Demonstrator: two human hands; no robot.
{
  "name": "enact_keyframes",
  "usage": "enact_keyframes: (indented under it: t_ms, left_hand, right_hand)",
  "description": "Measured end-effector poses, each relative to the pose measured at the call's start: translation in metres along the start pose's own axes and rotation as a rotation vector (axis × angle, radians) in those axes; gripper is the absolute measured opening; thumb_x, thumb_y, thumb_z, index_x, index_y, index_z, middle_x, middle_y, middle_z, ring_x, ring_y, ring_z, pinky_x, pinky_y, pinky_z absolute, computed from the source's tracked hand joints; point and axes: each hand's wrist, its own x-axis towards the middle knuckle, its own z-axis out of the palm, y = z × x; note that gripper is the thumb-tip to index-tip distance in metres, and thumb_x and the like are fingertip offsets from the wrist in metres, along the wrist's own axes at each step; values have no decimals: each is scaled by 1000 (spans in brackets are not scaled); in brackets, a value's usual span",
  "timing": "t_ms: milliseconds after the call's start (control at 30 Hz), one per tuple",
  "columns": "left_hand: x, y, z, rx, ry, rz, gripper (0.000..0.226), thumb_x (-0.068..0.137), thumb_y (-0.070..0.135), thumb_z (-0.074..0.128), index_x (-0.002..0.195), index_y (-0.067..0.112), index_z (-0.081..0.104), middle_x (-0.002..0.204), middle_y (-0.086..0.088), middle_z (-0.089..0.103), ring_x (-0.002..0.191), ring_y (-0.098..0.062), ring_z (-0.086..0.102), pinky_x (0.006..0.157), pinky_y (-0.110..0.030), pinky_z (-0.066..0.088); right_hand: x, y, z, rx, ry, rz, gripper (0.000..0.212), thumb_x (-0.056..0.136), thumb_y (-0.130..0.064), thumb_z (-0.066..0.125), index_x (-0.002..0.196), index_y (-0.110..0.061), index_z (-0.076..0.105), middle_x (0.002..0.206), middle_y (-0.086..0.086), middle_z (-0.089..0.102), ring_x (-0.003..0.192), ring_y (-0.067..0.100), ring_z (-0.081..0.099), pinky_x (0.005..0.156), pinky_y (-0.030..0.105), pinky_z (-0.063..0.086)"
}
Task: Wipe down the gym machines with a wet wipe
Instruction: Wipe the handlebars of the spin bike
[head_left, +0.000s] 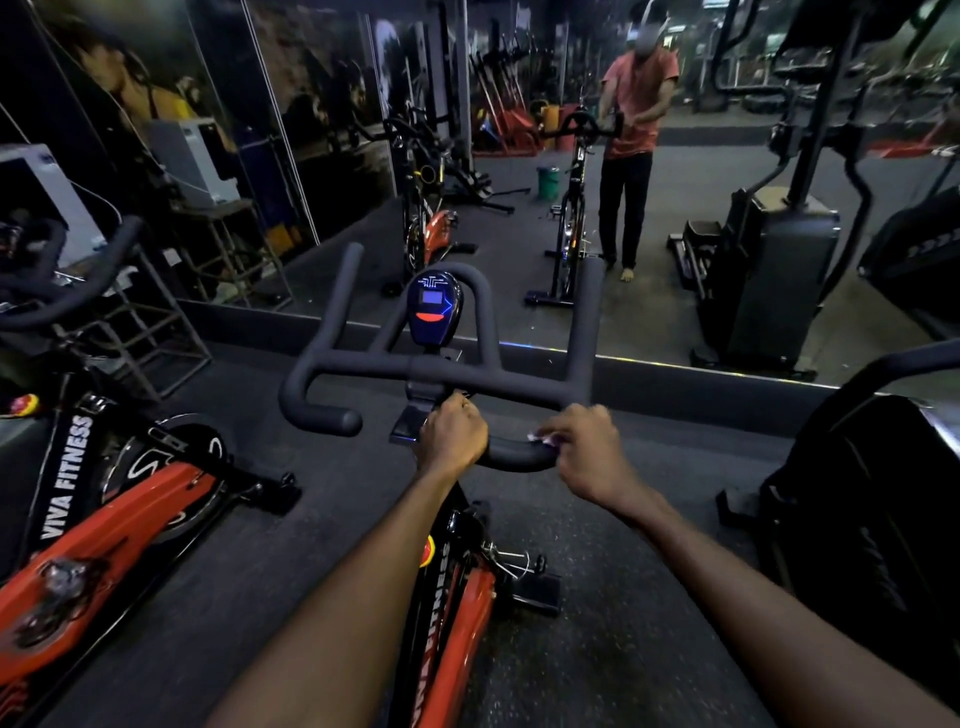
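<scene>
Mid-wipe on the spin bike's handlebar (447, 371) here. The left hand (453, 431) is curled round the bar near the centre stem to steady it, while the right hand (587, 457) pinches a pale wet wipe (540, 439) against the near right grip end. I'd guess the next move is dragging the wipe along toward the far right upright, keeping pressure on.

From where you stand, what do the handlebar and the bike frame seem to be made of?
The handlebar looks covered in matte black foam or rubber: dull, no shine, thick rounded ends. What lies underneath is hidden. The bike frame looks like metal with glossy red paint, since it reflects light and carries printed letters.
</scene>
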Motion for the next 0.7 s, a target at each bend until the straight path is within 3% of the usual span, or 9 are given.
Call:
enact_keyframes:
  t_ms: [100, 167, 233, 267, 333, 433, 567, 633, 700]
  left_hand:
    - [2, -1, 1, 1, -8, -4, 25, 91, 20, 41, 104, 19, 62, 119, -17, 64, 112, -40, 57, 96, -44, 46]
    - [3, -2, 2, 1, -15, -6, 25, 91, 20, 41, 103, 20, 62, 119, -15, 64, 111, -40, 57, 97, -45, 46]
    - [5, -2, 2, -4, -21, -5, 24, 91, 20, 41, 101, 21, 63, 118, -13, 65, 110, -39, 57, 96, -45, 46]
    - [6, -2, 3, -6, -22, -4, 24, 91, 19, 41, 101, 20, 63, 117, -13, 65, 110, -39, 57, 96, -44, 46]
    - [6, -2, 3, -5, -16, 3, 24, 91, 19, 42, 101, 21, 63, 117, -13, 65, 110, -39, 57, 93, -42, 46]
    - [8, -1, 3, -6, -26, 5, 23, 91, 18, 43, 100, 21, 64, 114, -10, 67, 108, -36, 58, 86, -37, 45]
    - [17, -2, 5, -70, -122, -37, 30, 86, 24, 41, 94, 16, 68, 100, -8, 74, 105, -31, 63, 93, -36, 49]
    - [21, -2, 4, -242, -208, -65, 30, 93, 23, 42, 76, 14, 65, 74, -5, 73, 94, -29, 66, 92, -37, 49]
    - [24, -1, -2, -432, -263, -117, 41, 104, 23, 37, 71, 12, 59, 56, 0, 66, 75, -26, 63, 82, -34, 48]
  right_hand:
    - [-18, 33, 13, 506, 364, 465, 24, 79, -29, 65, 98, -23, 78, 92, -6, 75, 95, 20, 66, 91, 34, 50]
    - [-27, 41, 22, 824, 427, 719, 20, 84, -11, 73, 102, -4, 74, 77, 3, 70, 74, 16, 65, 71, 26, 53]
    - [-25, 31, 30, 1129, 375, 776, 8, 88, 6, 64, 89, 14, 67, 53, 3, 57, 47, 11, 50, 46, 19, 40]
    - [-21, 20, 31, 1246, 343, 765, 11, 87, 17, 53, 78, 19, 60, 46, 1, 50, 43, 12, 44, 42, 18, 34]
    - [-14, 0, 36, 1399, 297, 760, 33, 76, 31, 31, 63, 6, 49, 42, 2, 43, 41, 13, 41, 40, 18, 34]
    - [-15, -18, 48, 1530, 276, 810, 45, 72, 33, 19, 64, -1, 47, 46, 7, 43, 41, 12, 44, 43, 20, 40]
    - [-15, -41, 69, 1687, 104, 995, 43, 78, 26, 22, 69, -6, 49, 42, 4, 45, 42, 12, 42, 51, 25, 38]
    - [-12, -59, 75, 1662, -23, 1074, 38, 76, 18, 32, 68, -14, 50, 42, -2, 48, 40, 9, 42, 51, 23, 29]
    - [-7, -77, 83, 1736, -59, 1093, 35, 78, 13, 36, 69, -16, 52, 46, -2, 53, 35, 7, 42, 51, 24, 24]
